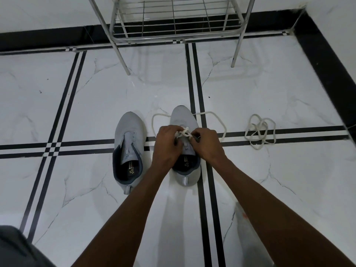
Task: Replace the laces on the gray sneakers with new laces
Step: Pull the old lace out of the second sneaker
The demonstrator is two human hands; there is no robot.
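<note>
a white lace (185,132) is pinched by the left hand (169,142) and the right hand (207,141), fingers curled, over the eyelets of the right sneaker (184,120). its loose ends are looped on the floor (96,105) at either side. the left sneaker (128,135) is set just beside, unlaced. a second lace (259,132) is heaped well to the right. a wire rack (173,26) is seen beyond.
</note>
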